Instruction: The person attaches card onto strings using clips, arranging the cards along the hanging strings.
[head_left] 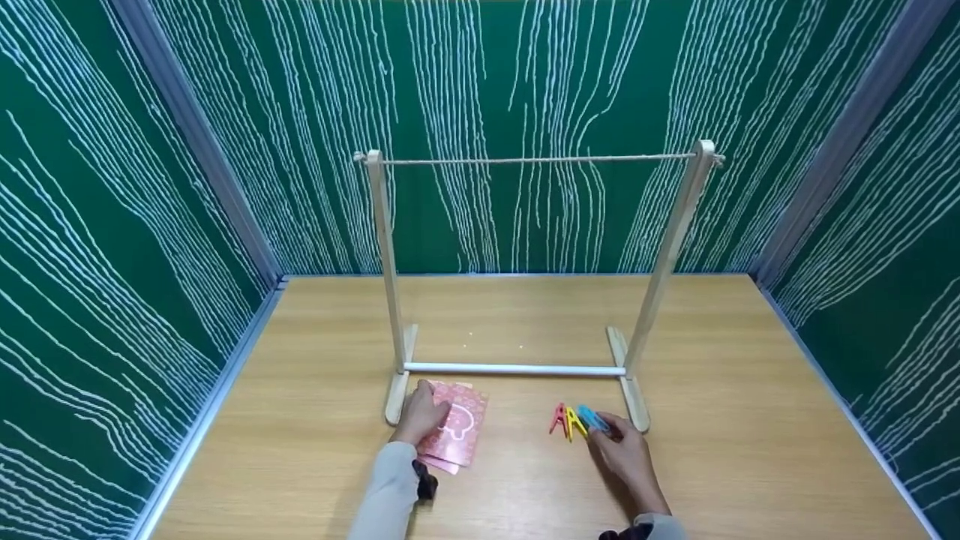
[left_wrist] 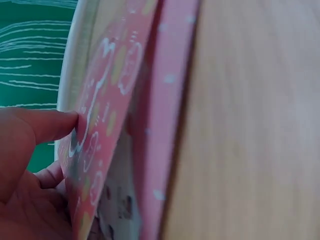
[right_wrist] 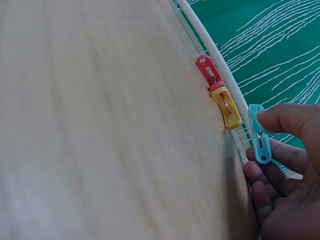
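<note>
My left hand (head_left: 422, 414) pinches the top pink patterned card (head_left: 459, 427) of a small stack at its left edge. In the left wrist view that card (left_wrist: 102, 115) is tilted up, apart from a pink card (left_wrist: 165, 120) with pale spots under it. My right hand (head_left: 626, 454) holds a blue clothespin (head_left: 592, 418) between thumb and fingers; the right wrist view shows the blue clothespin (right_wrist: 260, 135) lifted beside the others. Just left of it on the table are a yellow clothespin (head_left: 575, 424) and a red clothespin (head_left: 558, 418).
Behind the hands stands a wooden frame, its left post (head_left: 387, 262) and right post (head_left: 667, 259) joined by a string (head_left: 532, 160) on top and a white rod (head_left: 514, 369) below. Green walls (head_left: 510, 225) with white lines surround the wooden table (head_left: 750, 420).
</note>
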